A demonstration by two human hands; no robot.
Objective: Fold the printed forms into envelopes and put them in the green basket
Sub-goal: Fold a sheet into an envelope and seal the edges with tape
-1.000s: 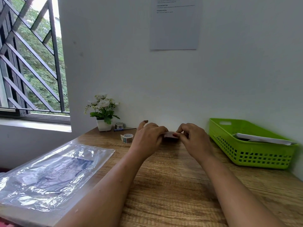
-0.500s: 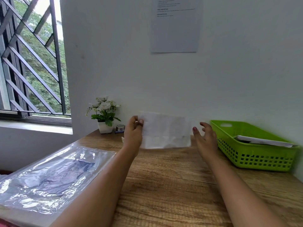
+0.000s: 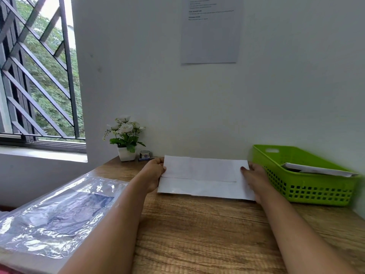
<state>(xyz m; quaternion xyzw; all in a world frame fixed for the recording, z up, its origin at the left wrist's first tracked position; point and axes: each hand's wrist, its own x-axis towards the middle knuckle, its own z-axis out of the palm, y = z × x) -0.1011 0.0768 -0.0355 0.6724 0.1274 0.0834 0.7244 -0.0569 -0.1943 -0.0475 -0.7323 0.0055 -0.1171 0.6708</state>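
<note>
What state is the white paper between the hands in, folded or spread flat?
Folded: a straight flap edge crosses the white paper, one layer over another. The left hand and right hand pinch its ends.

The one view comes from a wide-angle camera on the person's head, facing forward and slightly down across the wooden table toward the white wall behind it. It sits close: both forearms run up from the bottom edge to the left hand and right hand holding the folded form near centre, with the window far left and the green basket at right.
</note>
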